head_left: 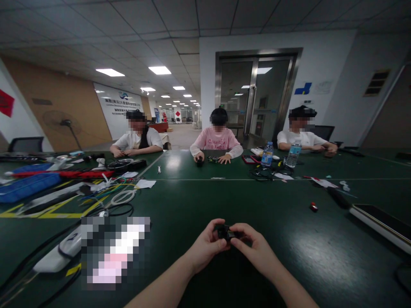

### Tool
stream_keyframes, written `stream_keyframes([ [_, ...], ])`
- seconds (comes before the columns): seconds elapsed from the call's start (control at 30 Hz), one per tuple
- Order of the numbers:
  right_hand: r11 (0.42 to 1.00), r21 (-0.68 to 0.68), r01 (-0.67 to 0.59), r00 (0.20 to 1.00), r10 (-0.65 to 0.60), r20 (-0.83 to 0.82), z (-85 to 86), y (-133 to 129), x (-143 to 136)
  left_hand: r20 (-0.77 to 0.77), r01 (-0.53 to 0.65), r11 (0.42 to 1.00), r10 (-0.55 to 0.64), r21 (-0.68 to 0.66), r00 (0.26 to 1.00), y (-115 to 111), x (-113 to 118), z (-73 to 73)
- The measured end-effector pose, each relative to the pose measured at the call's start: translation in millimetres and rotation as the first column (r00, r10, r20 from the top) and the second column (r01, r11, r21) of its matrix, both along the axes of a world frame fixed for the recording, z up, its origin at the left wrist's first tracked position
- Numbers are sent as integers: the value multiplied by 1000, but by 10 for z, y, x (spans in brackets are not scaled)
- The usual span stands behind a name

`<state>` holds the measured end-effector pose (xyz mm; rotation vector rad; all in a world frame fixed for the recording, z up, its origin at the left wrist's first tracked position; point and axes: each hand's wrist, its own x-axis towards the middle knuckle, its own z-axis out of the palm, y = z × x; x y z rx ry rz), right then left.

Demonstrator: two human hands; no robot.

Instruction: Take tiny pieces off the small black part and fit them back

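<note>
Close in front of me, a small black object point(227, 233) is held between both hands above the dark green table point(180, 205). My left hand point(207, 244) is closed round its left side, thumb and fingers pinching it. From the other side my right hand point(252, 244) grips it with thumb and fingertips. The fingers cover much of the object, so its exact kind does not show. To the right, a small red and black piece point(314, 207) lies on the table, apart from my hands.
At left are a white power strip point(58, 256), tangled cables point(123, 197) and a blue tray point(30, 188). Two water bottles point(267, 154) stand across the table. A flat device with a pale edge point(379, 224) lies at right. Several people sit opposite, one in pink point(218, 139).
</note>
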<state>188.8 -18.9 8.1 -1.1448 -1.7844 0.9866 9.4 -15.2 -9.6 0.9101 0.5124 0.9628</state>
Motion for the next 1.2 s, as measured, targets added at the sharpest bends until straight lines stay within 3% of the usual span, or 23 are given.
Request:
stream_keyframes([
  [0.63, 1000, 8, -14, 1000, 14, 27, 23, -18, -15, -77, -5, 997, 11, 74, 997, 26, -4, -78],
  [1.0, 1000, 14, -23, 997, 22, 75, 25, -39, -20, -119, -3, 994, 16, 111, 993, 0, 5, -23],
  [1.2, 1000, 22, -18, 1000, 17, 17, 20, -49, -52, -122, -47, 992, 61, 116, 991, -15, 23, -19],
])
